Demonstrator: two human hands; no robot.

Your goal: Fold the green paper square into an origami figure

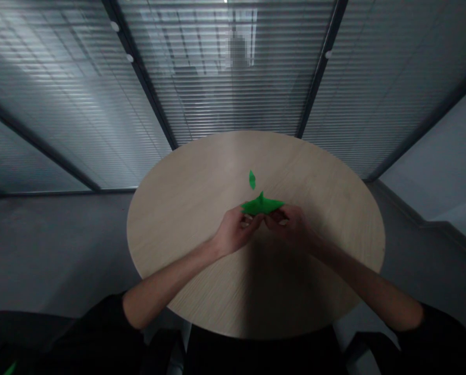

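Person's left hand [233, 229] and right hand [291, 225] both pinched on folded green paper [261, 206], between them over round wooden table [186, 208]. Smaller green piece [252, 179] just beyond hands. Shadow [275, 281] nearer than hands. Blinds [233, 104] well beyond; grey floor [61, 245] left of left hand, pale wall [443, 156] right of right.

Looking rather dim on the whole. Seeming to receive pale light from the blinds [217, 107] beyond the round table [201, 172], glowing strongest beyond its left side. Laying a wide, soft-edged shadow [279, 281] over the table's near part, a little right of its middle. Losing nearly all detail at the table's near edge. Making the green folded piece [258, 206] stand out above the table. Softening finer edges; showing a pixelated patch [238, 51] beyond the table's far edge.
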